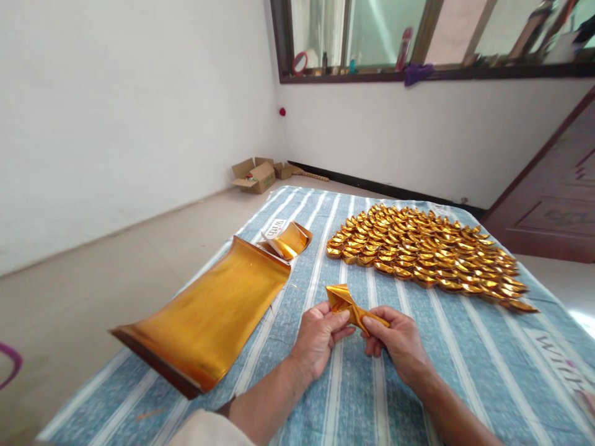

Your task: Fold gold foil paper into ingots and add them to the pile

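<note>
Setting: a person sits or stands at a bed (488, 371) covered with a blue and white striped cloth, seen from their own head, looking down at both hands.
Left hand: the left hand (318, 337) is at the near middle of the cloth, fingers curled together and pinched on the wide end of a fold (346, 301) of gold paper.
Right hand: the right hand (395, 341) is just beside the left, thumb and fingers closed on the narrow end of the same fold.
Fold: it is a small, partly folded piece of gold foil paper, held between the two hands just above the cloth, its wide end tilted up and away.
Stack: a thick stack (209, 316) of gold sheets lies on the cloth to the left of the hands, its ends curling upward.
Wrapper: a curled strip of gold and white wrapper (288, 240) lies just beyond the stack's far end.
Pile: many finished gold paper ingots form a broad, flat pile (427, 251) on the far right part of the cloth, well apart from the hands.
Room: pale walls, a tiled floor, open cardboard boxes (258, 174) on the floor by the far corner, and a window (372, 31) with small objects on its sill.
Door: a dark wooden door (553, 192) is at the right edge.
</note>
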A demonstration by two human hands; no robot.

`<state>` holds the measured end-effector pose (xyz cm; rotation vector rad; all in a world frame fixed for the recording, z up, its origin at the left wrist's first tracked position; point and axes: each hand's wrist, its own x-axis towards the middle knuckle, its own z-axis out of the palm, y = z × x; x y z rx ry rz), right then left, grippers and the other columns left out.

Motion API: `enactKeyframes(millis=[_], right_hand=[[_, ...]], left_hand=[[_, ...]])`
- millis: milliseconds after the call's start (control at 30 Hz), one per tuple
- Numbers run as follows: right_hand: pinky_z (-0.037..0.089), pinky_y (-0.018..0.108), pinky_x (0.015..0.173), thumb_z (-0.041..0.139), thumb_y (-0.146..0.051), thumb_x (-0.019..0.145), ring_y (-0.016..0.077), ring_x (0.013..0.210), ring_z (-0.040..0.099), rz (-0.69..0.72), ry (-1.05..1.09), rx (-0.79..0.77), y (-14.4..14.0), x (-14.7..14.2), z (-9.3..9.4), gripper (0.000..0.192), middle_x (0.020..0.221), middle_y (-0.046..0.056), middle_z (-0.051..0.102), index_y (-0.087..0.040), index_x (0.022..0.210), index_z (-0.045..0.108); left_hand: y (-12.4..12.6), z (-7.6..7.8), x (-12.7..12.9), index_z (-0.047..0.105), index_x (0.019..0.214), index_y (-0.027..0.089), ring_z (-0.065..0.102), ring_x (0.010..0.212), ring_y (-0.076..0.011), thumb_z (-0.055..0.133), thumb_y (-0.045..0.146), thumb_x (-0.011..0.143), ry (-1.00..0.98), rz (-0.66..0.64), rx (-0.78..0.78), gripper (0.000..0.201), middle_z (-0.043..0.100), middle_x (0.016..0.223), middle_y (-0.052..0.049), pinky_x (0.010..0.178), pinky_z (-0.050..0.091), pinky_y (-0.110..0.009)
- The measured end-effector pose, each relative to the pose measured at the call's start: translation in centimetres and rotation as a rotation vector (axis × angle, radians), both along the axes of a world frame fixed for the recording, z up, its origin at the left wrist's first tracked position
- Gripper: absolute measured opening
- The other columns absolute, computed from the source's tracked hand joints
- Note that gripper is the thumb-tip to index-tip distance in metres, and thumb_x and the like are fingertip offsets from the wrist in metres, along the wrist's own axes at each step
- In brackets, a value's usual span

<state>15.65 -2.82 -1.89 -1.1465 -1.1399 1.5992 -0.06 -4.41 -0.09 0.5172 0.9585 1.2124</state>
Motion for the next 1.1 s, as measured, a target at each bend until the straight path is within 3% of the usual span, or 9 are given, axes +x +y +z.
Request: enactKeyframes(millis=[133, 433, 767, 933, 1100], right_hand=[[0.038, 0.019, 0.039, 0.075, -0.051, 0.068, 0.0095, 0.040, 0.055, 0.008, -0.041, 0.010, 0.04, 0.00, -0.13, 0.038, 0.055, 0.001, 0.064, -0.015, 0.072, 0.063], [0.042, 0.023, 0.047, 0.070, -0.047, 0.073, 0.0126, 0.044, 0.054, -0.102, -0.217, 0.231, -0.53, -0.19, 0.04, 0.029, 0.049, -0.001, 0.061, -0.018, 0.077, 0.067], [0.041, 0.023, 0.046, 0.069, -0.049, 0.073, 0.0125, 0.043, 0.054, -0.077, -0.229, 0.178, -0.50, -0.14, 0.25, 0.032, 0.048, 0.000, 0.061, -0.017, 0.074, 0.067], [0.042, 0.022, 0.045, 0.070, -0.047, 0.073, 0.0116, 0.044, 0.053, -0.089, -0.180, 0.162, -0.50, -0.03, -0.16, 0.030, 0.050, -0.001, 0.061, -0.018, 0.074, 0.066], [0.045, 0.023, 0.047, 0.071, -0.042, 0.073, 0.0128, 0.046, 0.056, -0.117, -0.199, 0.285, -0.41, 0.06, -0.67, 0.024, 0.051, -0.002, 0.061, -0.019, 0.077, 0.068]], left_hand=[[-0.07, -0.05, -0.10, 0.068, 0.093, 0.010, 0.068, 0.079, -0.0165, 0.077, 0.019, 0.069, -0.013, -0.005, -0.003, 0.027, 0.072, 0.095, -0.011, 0.068, 0.054, -0.023], [-0.09, 0.09, -0.23, 0.069, 0.095, 0.012, 0.067, 0.080, -0.0161, 0.079, 0.018, 0.067, -0.052, -0.002, 0.022, 0.031, 0.072, 0.093, -0.008, 0.072, 0.054, -0.025], [-0.14, 0.14, -0.44, 0.068, 0.097, 0.011, 0.066, 0.081, -0.0159, 0.078, 0.019, 0.069, -0.019, -0.025, 0.033, 0.031, 0.071, 0.095, -0.009, 0.071, 0.054, -0.024], [-0.03, 0.35, -0.41, 0.066, 0.099, 0.009, 0.068, 0.082, -0.0171, 0.071, 0.021, 0.078, -0.054, -0.032, 0.000, 0.025, 0.071, 0.101, -0.012, 0.072, 0.055, -0.026], [0.16, 0.70, -0.46, 0.064, 0.095, 0.008, 0.069, 0.082, -0.0197, 0.059, 0.022, 0.087, -0.103, 0.019, -0.069, 0.016, 0.071, 0.099, -0.015, 0.070, 0.057, -0.028]])
